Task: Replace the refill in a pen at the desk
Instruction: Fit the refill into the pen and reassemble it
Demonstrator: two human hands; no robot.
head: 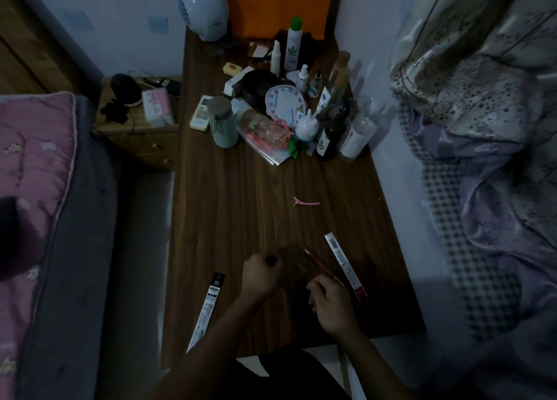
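Observation:
My left hand [261, 274] is closed in a fist around a dark pen part whose round end shows at the top of the fist. My right hand [330, 301] pinches a thin red refill [316, 259] that slants up and to the left from my fingers. Both hands hover over the near part of the dark wooden desk [241, 206], a short gap between them. A white refill packet with a red end [345, 264] lies just right of my right hand. A black-and-white refill packet [206, 307] lies at the desk's left edge.
A pink hair clip [306, 202] lies mid-desk. Bottles, a small clock [283, 101], a green cup [223, 122] and a remote crowd the far half. A nightstand [138, 122] stands left, with bedding on both sides.

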